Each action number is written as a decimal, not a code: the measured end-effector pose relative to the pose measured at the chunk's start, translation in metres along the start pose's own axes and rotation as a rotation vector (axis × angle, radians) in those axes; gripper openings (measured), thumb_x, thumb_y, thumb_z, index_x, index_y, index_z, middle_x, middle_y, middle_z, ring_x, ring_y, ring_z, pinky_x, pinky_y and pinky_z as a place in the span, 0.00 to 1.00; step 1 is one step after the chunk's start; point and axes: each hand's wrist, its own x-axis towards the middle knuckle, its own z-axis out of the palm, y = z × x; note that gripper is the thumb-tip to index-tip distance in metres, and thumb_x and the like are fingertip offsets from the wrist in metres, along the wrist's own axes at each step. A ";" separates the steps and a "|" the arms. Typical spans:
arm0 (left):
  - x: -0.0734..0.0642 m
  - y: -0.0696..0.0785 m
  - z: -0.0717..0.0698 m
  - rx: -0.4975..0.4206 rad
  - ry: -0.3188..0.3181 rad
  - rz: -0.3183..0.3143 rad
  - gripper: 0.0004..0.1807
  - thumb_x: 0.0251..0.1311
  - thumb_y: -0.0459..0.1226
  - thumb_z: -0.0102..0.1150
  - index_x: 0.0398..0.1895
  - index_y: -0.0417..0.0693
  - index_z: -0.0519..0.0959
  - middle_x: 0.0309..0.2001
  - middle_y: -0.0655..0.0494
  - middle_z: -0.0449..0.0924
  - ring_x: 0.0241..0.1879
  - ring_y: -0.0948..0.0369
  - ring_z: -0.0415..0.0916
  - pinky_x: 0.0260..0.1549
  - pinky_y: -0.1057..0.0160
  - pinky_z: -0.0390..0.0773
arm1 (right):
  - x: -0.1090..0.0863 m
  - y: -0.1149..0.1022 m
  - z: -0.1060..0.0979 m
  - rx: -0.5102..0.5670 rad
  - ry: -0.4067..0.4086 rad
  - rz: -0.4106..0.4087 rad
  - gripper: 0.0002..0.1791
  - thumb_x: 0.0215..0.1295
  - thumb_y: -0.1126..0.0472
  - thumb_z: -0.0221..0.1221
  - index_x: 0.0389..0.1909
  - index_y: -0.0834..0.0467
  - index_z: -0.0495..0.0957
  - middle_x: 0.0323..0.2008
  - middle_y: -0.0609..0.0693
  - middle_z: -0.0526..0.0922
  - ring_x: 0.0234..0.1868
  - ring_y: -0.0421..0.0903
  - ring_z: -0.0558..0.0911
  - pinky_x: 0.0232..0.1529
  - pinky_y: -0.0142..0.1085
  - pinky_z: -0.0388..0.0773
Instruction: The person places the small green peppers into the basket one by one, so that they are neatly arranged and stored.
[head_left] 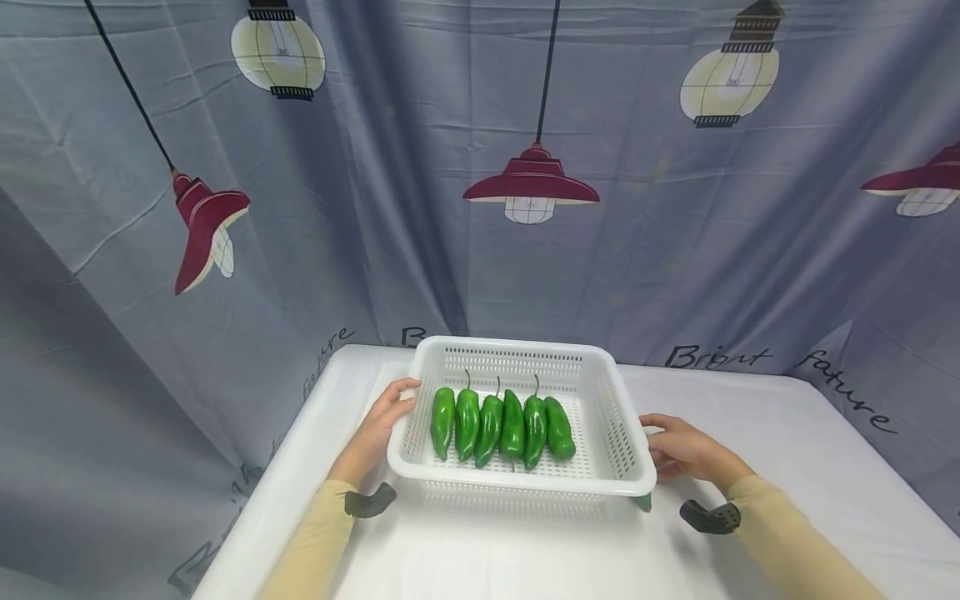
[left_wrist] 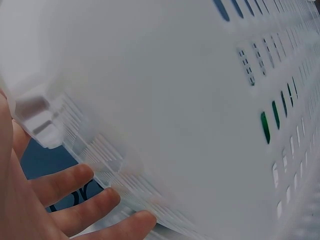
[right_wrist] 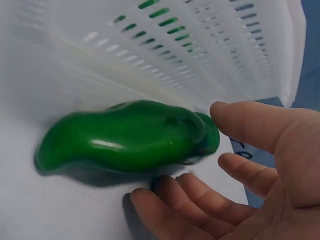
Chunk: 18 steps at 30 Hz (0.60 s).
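A white perforated plastic basket (head_left: 525,487) stands on the table with several green peppers (head_left: 490,425) lying side by side in it, some with thin stems. At its left side is my left hand (head_left: 378,429); in the left wrist view its loosely extended fingers (left_wrist: 92,212) lie along the outer wall, and whether they bear on it I cannot tell. Outside the right wall, another green pepper (right_wrist: 125,137) lies on the table, mostly hidden by the basket in the head view. My right hand (right_wrist: 260,175) is spread at that pepper's end, thumb very near it, fingers not closed round it.
A white cloth covers the table (head_left: 495,558). Behind it hangs a grey-blue curtain (head_left: 420,250) printed with lamps and lettering. Inside the basket, bare floor (head_left: 596,437) shows to the right of the peppers. Dark wrist bands (head_left: 708,517) sit at both sleeves.
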 end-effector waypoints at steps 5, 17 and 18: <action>-0.001 0.001 0.000 0.002 0.001 -0.001 0.23 0.79 0.39 0.38 0.72 0.44 0.59 0.73 0.34 0.62 0.62 0.42 0.76 0.56 0.47 0.84 | 0.004 -0.003 0.006 -0.024 0.022 -0.010 0.45 0.64 0.56 0.66 0.75 0.68 0.55 0.54 0.69 0.81 0.46 0.56 0.87 0.46 0.57 0.87; 0.000 0.002 0.001 0.011 0.006 -0.005 0.23 0.79 0.39 0.39 0.73 0.45 0.59 0.74 0.37 0.62 0.63 0.41 0.75 0.55 0.50 0.85 | 0.009 -0.001 0.015 -0.108 0.054 -0.057 0.46 0.60 0.56 0.68 0.75 0.65 0.58 0.61 0.74 0.74 0.53 0.66 0.83 0.44 0.58 0.87; -0.001 0.002 0.001 0.012 0.005 -0.005 0.23 0.79 0.40 0.38 0.73 0.45 0.60 0.74 0.38 0.62 0.63 0.41 0.75 0.55 0.50 0.85 | 0.009 -0.002 0.016 -0.108 0.053 -0.062 0.45 0.60 0.56 0.68 0.75 0.64 0.58 0.61 0.74 0.74 0.53 0.65 0.84 0.44 0.58 0.87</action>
